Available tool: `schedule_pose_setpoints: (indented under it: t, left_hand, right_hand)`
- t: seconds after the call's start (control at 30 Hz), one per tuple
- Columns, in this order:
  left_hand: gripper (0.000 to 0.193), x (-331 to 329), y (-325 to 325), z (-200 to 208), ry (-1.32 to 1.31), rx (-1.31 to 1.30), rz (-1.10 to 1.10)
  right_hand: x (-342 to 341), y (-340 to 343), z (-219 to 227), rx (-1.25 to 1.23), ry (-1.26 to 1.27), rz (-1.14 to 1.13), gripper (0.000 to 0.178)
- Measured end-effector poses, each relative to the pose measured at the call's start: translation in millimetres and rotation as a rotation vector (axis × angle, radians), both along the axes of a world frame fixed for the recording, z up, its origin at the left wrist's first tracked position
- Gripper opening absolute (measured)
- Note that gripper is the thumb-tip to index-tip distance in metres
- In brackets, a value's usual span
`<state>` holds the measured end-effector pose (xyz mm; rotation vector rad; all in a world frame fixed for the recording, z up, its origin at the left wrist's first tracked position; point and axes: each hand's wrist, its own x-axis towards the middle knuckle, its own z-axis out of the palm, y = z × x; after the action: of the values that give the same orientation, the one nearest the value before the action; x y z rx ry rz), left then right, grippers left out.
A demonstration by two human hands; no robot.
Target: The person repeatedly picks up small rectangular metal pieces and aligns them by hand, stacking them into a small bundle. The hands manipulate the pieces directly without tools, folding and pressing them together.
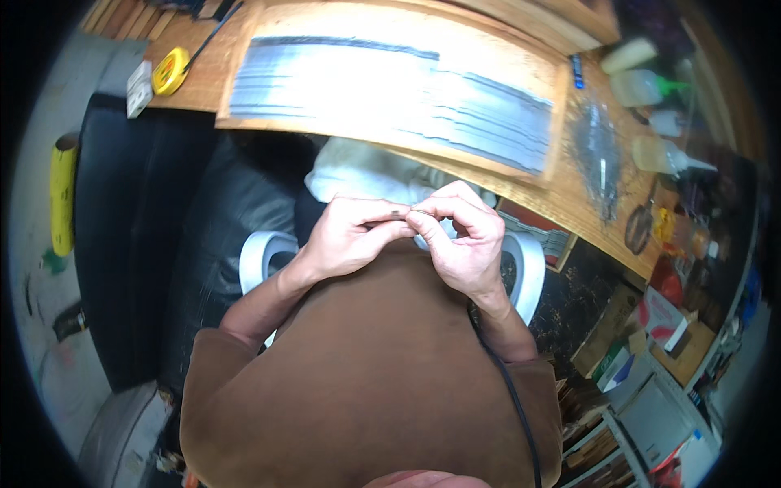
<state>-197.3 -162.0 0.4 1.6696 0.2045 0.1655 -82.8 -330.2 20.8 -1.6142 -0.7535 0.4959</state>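
Observation:
Close in front of my chest, my left hand (351, 236) and my right hand (467, 237) meet at the fingertips. Thumb and forefinger of each are pressed together in a pinch. A small dark piece (397, 215) shows at the left fingertips; its kind is too small to make out, and whatever the right fingers pinch is hidden. Beyond my hands, on the wooden bench, lies a shallow wooden tray (561, 122) with overlapping rows of thin, pale strips (342, 81) that have grey-blue edges. A whitish cloth (350, 167) hangs or lies below the bench's front edge.
A yellow tape measure (170, 72) sits at the bench's left end beside a small white box (140, 89). Squeeze bottles (639, 87), dark scissors (639, 228) and a clear bag (598, 159) are at the right. White chair arms (527, 276) flank me; a black couch (130, 236) stands left.

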Motion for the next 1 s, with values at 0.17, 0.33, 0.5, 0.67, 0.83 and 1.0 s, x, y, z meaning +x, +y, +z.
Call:
schedule_pose_setpoints:
  t: [0.17,0.33,0.5,0.67,0.83,1.0]
  left_hand:
    - [0.019,11,-6,9,-0.099,-0.069,0.159]
    - [0.026,37,-4,14,-0.223,-0.031,-0.035]
    - [0.03,57,-9,11,-0.35,0.099,-0.067]
    - [0.033,71,-1,26,-0.422,0.269,-0.075]
    - [0.039,81,5,25,-0.442,0.349,-0.102]
    - [0.04,82,8,17,-0.357,0.371,-0.109]
  right_hand:
    - [46,-38,68,-0.075,-0.482,-0.341,0.01]
    - [81,-67,92,-0.466,-0.808,-0.411,0.009]
    - [48,-26,59,-0.07,-0.404,-0.067,0.011]
    - [45,-8,45,0.071,-0.425,-0.052,0.019]
    - [54,-2,29,0.185,-0.44,-0.037,0.023]
    - [57,-2,27,0.113,-0.338,-0.043,0.024]
